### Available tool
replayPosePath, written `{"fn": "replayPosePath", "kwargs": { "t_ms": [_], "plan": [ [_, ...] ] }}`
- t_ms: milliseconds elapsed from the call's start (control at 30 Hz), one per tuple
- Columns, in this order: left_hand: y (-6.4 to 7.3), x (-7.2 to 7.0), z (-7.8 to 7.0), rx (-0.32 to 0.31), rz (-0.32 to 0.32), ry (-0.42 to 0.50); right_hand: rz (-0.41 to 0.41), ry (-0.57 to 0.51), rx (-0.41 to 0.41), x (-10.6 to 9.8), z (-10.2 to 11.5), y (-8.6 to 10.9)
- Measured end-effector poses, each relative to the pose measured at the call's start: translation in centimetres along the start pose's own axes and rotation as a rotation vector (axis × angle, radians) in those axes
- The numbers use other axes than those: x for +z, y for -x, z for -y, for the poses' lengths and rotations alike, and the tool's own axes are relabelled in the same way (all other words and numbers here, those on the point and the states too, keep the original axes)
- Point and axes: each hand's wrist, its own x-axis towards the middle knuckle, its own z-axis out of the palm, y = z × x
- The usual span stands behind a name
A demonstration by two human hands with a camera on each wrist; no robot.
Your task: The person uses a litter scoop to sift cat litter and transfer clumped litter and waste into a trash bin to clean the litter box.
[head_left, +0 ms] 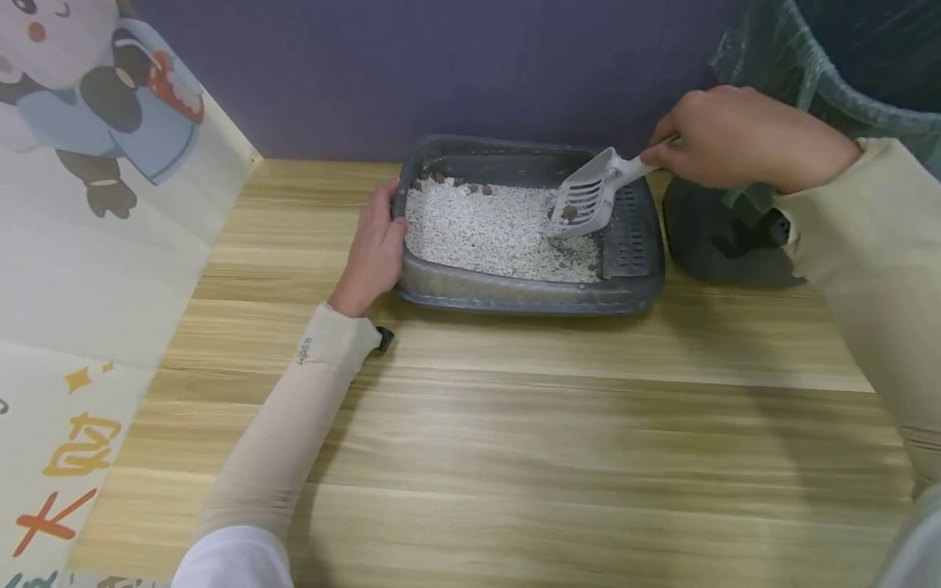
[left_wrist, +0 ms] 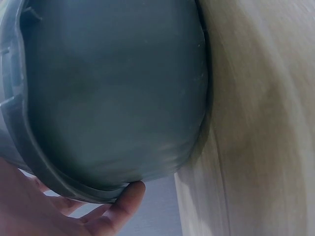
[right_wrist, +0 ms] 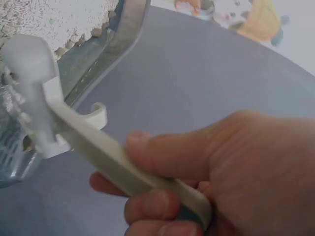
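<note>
A grey litter box (head_left: 515, 298) sits on the wooden surface, holding pale granular litter (head_left: 478, 229). My left hand (head_left: 376, 249) grips its left rim; in the left wrist view the thumb (left_wrist: 129, 201) presses the outer wall and the other fingers pass behind the rim. My right hand (head_left: 742, 137) holds a white slotted litter scoop (head_left: 604, 211) by its handle (right_wrist: 106, 152), thumb on top and fingers curled beneath. The scoop's head tilts down over the right part of the litter, with a brown clump (head_left: 570, 212) in it. Several more clumps (head_left: 439, 176) lie along the back left edge.
A bin with a clear plastic liner (head_left: 812, 73) stands at the back right. Beside the box's right end lies a dark grey object (head_left: 698, 237), partly behind my right sleeve. A purple-grey panel (head_left: 441, 73) rises behind; a cartoon-printed wall (head_left: 132, 269) borders the left.
</note>
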Motion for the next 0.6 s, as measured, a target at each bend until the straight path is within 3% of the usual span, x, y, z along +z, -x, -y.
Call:
{"fn": "replayPosePath", "kwargs": {
  "t_ms": [200, 367, 500, 600],
  "plan": [
    [0.1, 0.1, -0.1, 0.006, 0.002, 0.002, 0.041, 0.084, -0.012, -2.1, 3.0, -1.5],
    [0.2, 0.2, -0.2, 0.009, 0.0, -0.004, 0.071, 0.086, 0.02, -3.6, 5.0, -3.1],
    [0.3, 0.2, -0.4, 0.01, 0.002, 0.001, 0.119, 0.073, 0.071, -4.2, 5.3, -4.7],
    [0.3, 0.2, -0.5, 0.01, 0.003, 0.001, 0.176, 0.078, 0.047, -4.6, 4.5, -6.1]
  ]
}}
